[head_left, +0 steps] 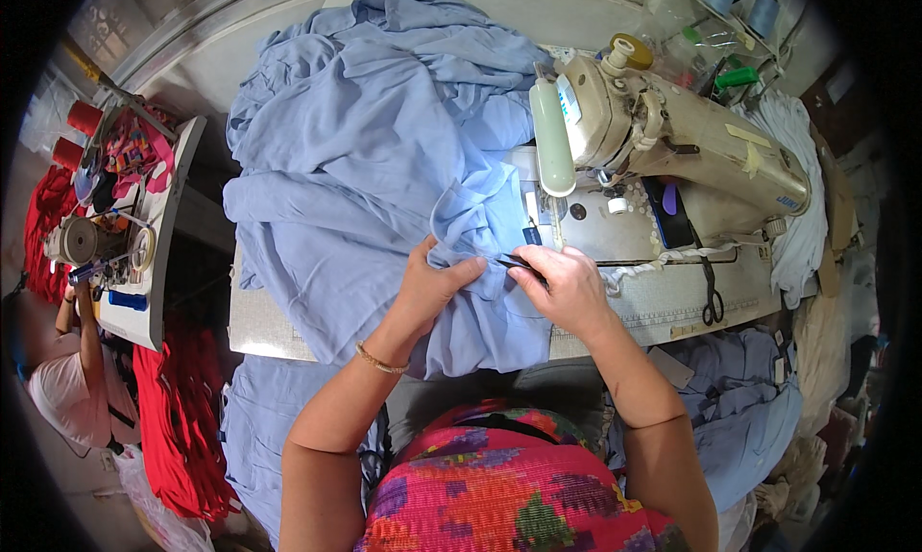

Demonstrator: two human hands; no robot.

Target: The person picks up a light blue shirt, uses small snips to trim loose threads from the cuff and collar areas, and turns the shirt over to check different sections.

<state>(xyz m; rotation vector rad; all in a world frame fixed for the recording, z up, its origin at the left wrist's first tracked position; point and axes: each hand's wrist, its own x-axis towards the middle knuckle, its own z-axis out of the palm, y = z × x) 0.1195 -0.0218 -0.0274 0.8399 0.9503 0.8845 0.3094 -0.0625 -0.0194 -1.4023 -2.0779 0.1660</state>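
Note:
A large heap of light blue fabric (pixel 355 139) covers the left and middle of the sewing table. At its near right part, my left hand (pixel 434 285) grips a gathered fold between thumb and fingers. Just to the right, my right hand (pixel 569 288) is closed round a small black pointed tool (pixel 519 263) that looks like thread snips. Its tip points left at the fold, close to my left thumb. Beyond my right hand stands a cream sewing machine (pixel 691 134), its needle area beside the brightly lit cloth.
Black-handled scissors (pixel 711 297) and a dark phone (pixel 670 214) lie right of the machine bed. More blue fabric (pixel 744 408) hangs below the table. On the left, a person (pixel 72 389) works at another sewing machine (pixel 77 240), near hanging red cloth (pixel 178 427).

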